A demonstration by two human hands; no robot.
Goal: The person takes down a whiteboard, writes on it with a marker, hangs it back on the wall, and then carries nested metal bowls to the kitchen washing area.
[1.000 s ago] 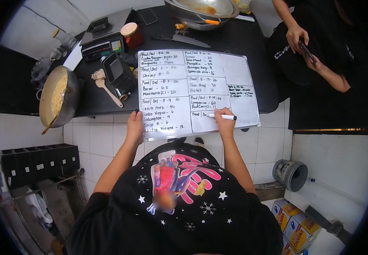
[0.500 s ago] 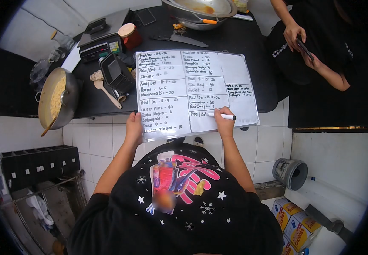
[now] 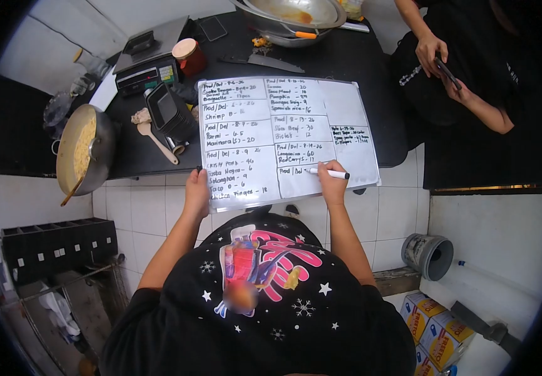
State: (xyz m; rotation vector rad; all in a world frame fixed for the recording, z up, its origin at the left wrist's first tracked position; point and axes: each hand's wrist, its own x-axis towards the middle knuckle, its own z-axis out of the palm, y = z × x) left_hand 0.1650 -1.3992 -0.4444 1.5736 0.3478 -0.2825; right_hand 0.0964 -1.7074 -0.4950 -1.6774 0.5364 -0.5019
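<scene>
A person in a printed black shirt (image 3: pixel 283 326) stands on the near side of the board (image 3: pixel 289 141), the landmark for all places given here. The left hand (image 3: pixel 197 193) is clamped on the board's left edge, close to its near corner, with the fingers partly hidden beneath. The right hand (image 3: pixel 332 182) lies over the near right part of the board, its fingers drawn together about the marker (image 3: pixel 338 174). The marker's long axis runs crosswise, nearly parallel to the board's near edge, with the tip to the left and the dark end to the right. The tip stands at the end of the line "Prod / Del", in the lowest box of the board's middle column; whether it touches the surface cannot be told. The right hand is the nearer to this line; the left is well apart from it, on the board's opposite side. The rest of the box extends from the tip toward the person.

The board overlaps the near side of the desk (image 3: pixel 352 62). Left of the board lie a spoon (image 3: pixel 158 143) and black trays (image 3: pixel 170 113); farther left is a pan (image 3: pixel 105 156) of yellow food. Beyond the board are a scale (image 3: pixel 149 78) and a jar (image 3: pixel 189 59) to the left, then a knife (image 3: pixel 274 62) and a bowl (image 3: pixel 289 25). To its right, another person's hands (image 3: pixel 432 47) hold a phone (image 3: pixel 448 72).
</scene>
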